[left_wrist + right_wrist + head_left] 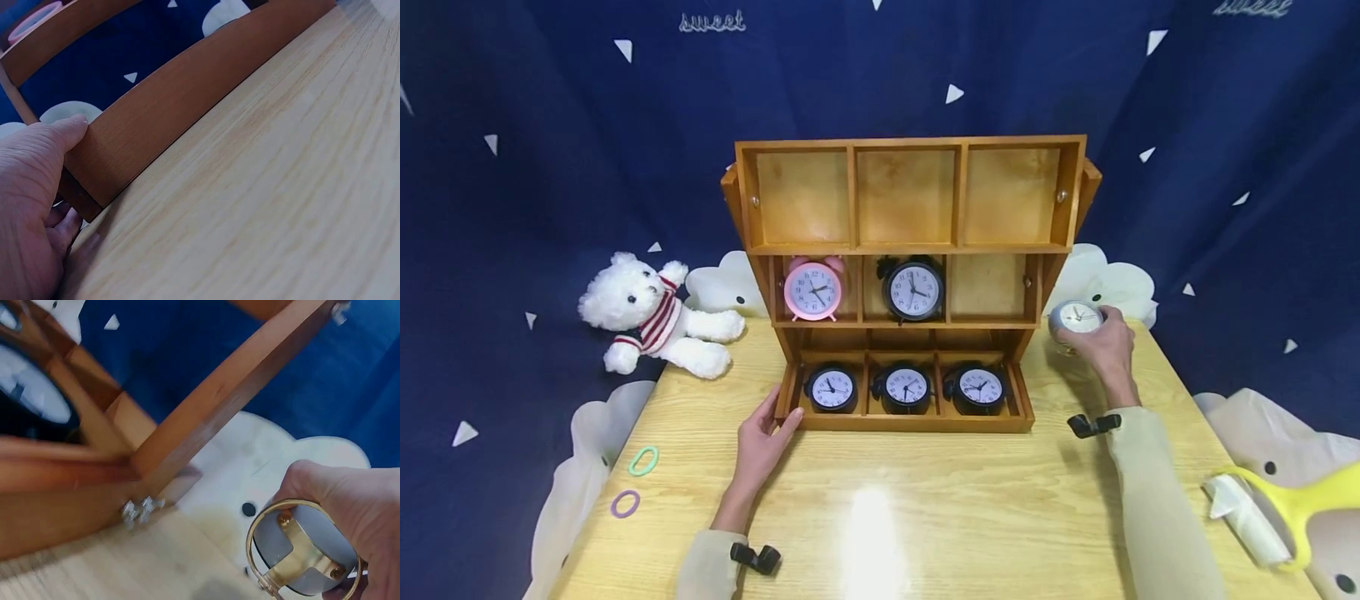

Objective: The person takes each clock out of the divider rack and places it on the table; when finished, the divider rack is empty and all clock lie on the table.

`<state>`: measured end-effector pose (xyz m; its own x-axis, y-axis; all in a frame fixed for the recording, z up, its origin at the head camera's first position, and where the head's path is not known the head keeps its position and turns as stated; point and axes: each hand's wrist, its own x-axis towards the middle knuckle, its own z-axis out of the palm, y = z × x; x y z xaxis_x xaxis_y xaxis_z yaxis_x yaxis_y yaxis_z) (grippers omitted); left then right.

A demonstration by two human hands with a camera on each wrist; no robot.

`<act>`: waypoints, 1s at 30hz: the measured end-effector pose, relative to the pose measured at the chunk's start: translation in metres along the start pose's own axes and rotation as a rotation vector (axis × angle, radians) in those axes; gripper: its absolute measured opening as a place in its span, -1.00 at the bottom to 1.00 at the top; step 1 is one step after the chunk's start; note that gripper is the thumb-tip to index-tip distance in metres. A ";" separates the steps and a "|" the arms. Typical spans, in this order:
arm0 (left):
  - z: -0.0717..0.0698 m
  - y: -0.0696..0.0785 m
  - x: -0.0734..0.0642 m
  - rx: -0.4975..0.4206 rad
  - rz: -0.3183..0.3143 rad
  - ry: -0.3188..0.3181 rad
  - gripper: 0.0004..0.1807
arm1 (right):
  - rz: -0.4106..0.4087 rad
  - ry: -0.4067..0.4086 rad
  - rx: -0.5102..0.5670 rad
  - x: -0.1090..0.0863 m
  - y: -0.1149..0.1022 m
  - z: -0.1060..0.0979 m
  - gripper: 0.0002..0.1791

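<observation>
My right hand [1108, 340] grips a small round grey clock [1077, 317] with a pale dial, above the table to the right of a three-tier wooden display shelf [910, 423]. In the right wrist view the clock's back [300, 540] shows a gold ring and bracket. My left hand [762, 442] holds the shelf's front left corner, thumb on the front board [156, 112] and fingers round the side. Several black alarm clocks [831, 389] stand in the bottom tier. On the middle tier are a pink alarm clock [813, 289] and a black alarm clock [913, 290].
A white teddy bear [658, 321] in a striped sweater sits at the left. A green ring [643, 461] and a purple ring [625, 503] lie on the table [985, 508]. At the right is a yellow-handled roller [1292, 508]. Blue curtain [910, 67] hangs behind.
</observation>
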<state>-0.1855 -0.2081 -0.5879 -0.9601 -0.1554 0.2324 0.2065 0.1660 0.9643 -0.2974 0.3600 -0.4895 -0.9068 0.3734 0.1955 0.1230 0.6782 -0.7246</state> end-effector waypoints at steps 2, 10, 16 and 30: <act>0.000 0.000 0.001 0.007 0.002 -0.009 -0.29 | 0.006 -0.028 -0.008 0.003 0.005 0.006 0.07; 0.001 -0.001 0.000 0.020 -0.014 -0.006 -0.27 | 0.029 -0.117 -0.055 0.016 0.018 0.027 0.00; 0.001 0.001 0.000 0.025 -0.026 -0.001 -0.25 | 0.043 -0.147 -0.082 0.019 0.023 0.035 -0.03; 0.001 0.000 0.000 0.018 -0.016 0.003 -0.27 | 0.065 -0.147 -0.070 0.019 0.036 0.043 0.02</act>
<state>-0.1853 -0.2071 -0.5881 -0.9627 -0.1612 0.2172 0.1875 0.1811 0.9654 -0.3272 0.3642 -0.5409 -0.9444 0.3254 0.0473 0.2069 0.6999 -0.6836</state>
